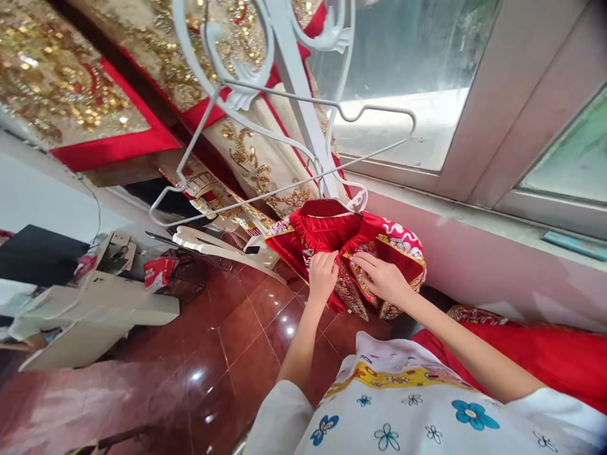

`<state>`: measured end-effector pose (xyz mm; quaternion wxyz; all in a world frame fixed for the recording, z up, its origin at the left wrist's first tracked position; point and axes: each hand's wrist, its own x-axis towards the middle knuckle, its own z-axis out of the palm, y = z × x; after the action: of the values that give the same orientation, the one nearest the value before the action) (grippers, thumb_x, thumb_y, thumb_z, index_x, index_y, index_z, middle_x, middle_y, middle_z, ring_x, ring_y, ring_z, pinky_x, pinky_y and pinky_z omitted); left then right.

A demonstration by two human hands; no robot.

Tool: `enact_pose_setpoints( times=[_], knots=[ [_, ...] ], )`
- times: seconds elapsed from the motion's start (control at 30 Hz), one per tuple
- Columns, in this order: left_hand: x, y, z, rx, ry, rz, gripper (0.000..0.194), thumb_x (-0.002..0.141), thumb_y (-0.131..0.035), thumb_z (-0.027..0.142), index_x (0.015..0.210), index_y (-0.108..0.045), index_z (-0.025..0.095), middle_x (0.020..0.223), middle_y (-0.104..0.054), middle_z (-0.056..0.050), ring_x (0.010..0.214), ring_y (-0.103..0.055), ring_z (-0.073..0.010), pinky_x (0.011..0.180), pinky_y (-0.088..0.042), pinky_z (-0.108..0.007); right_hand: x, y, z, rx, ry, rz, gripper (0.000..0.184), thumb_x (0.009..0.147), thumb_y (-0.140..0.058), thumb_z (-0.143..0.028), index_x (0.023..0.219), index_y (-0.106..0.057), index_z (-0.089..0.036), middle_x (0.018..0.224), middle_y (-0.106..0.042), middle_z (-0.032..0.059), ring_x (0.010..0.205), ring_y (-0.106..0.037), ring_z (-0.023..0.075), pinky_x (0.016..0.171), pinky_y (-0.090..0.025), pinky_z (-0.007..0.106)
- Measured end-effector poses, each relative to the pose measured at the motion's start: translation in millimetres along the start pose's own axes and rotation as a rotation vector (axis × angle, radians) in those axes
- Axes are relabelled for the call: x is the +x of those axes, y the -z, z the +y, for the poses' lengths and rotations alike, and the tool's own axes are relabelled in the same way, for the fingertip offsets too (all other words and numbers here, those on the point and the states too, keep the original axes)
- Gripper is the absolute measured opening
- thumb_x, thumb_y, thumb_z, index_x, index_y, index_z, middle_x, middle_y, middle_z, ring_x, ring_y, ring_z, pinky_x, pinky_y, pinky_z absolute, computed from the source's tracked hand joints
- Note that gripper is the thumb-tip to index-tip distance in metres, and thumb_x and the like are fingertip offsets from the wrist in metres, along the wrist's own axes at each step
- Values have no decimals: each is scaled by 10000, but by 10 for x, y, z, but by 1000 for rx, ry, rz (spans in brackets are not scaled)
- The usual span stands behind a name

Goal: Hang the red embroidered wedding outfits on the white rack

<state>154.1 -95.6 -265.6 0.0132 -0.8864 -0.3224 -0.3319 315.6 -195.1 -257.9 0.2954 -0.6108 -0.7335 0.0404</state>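
just off centre toward four o'clock, i see a red embroidered garment (348, 282) hanging; left hand (324, 272) and right hand (380, 276) grasp its front with curled fingers. light, level tension should spare the embroidery.

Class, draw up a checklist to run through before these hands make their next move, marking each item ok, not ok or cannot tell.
1. Left hand holds the red sequinned garment: ok.
2. Right hand touches the garment's front: ok.
3. Right hand's grip firm: cannot tell; the fingertips are hard to make out.
4. Front fastenings done up: cannot tell; too small and partly covered.
5. White sleeves clear of the garment: ok.
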Motion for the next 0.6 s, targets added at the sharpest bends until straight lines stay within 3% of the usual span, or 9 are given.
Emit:
enact_pose_setpoints(
  times=[0.07,0.13,0.23,0.3,0.37,0.47,0.53,0.6],
  knots=[
    [-144,11,-38,3,20,37,303,825,-442,112,1056,-630,166,891,-663,-85,904,-585,-208,882,-446,-398,75,7,-42,68,41,92,528,847,-380,-118,1366,-418,-210,1393,-449,84,1111,-565,211,837,-520,325],
    [-277,83,-1,-11,16,67,327,812,-467,122,1106,-605,165,837,-659,-73,864,-591,-206,874,-440,-408,172,26,-96,79,98,69,598,805,-412,-95,1391,-382,-206,1452,-366,97,1137,-544,228,831,-523,343],
    [-524,224,164,-75,5,93,475,783,-511,120,1256,-503,176,751,-652,-42,838,-606,-208,891,-418,-434,239,90,-180,28,139,-67,425,775,-465,-120,1184,-573,-165,1464,-326,122,1050,-574,241,728,-520,333],
    [-765,278,267,-118,2,60,531,774,-531,130,1296,-465,196,760,-666,-46,888,-614,-225,923,-395,-462,160,136,-232,29,187,-176,244,780,-481,-158,954,-652,-160,1386,-428,103,960,-590,220,707,-500,322],
    [-1057,283,310,-139,24,-104,496,781,-524,167,1275,-493,204,848,-686,-84,976,-606,-252,954,-375,-494,-48,130,-263,62,255,-299,197,782,-486,-187,870,-663,-173,1221,-555,81,881,-591,201,705,-479,315],
    [-1482,255,256,-173,119,-560,416,809,-463,188,1213,-561,201,995,-679,-122,1036,-592,-253,975,-386,-490,-563,-40,-203,107,246,-548,185,756,-504,-201,814,-676,-167,945,-640,85,798,-599,209,692,-459,316],
    [-1671,261,179,-193,175,-777,361,796,-478,165,1125,-620,204,958,-686,-111,990,-610,-237,927,-438,-443,-943,-208,-60,111,10,-694,184,748,-496,-168,725,-678,-163,865,-656,102,781,-624,215,692,-459,313],
    [-1735,307,97,-192,226,-852,245,766,-549,176,982,-664,194,861,-683,-100,917,-627,-234,825,-485,-396,-1238,-332,139,75,-280,-725,186,737,-502,-130,690,-681,-149,790,-664,131,730,-646,231,672,-466,328]
  ],
)
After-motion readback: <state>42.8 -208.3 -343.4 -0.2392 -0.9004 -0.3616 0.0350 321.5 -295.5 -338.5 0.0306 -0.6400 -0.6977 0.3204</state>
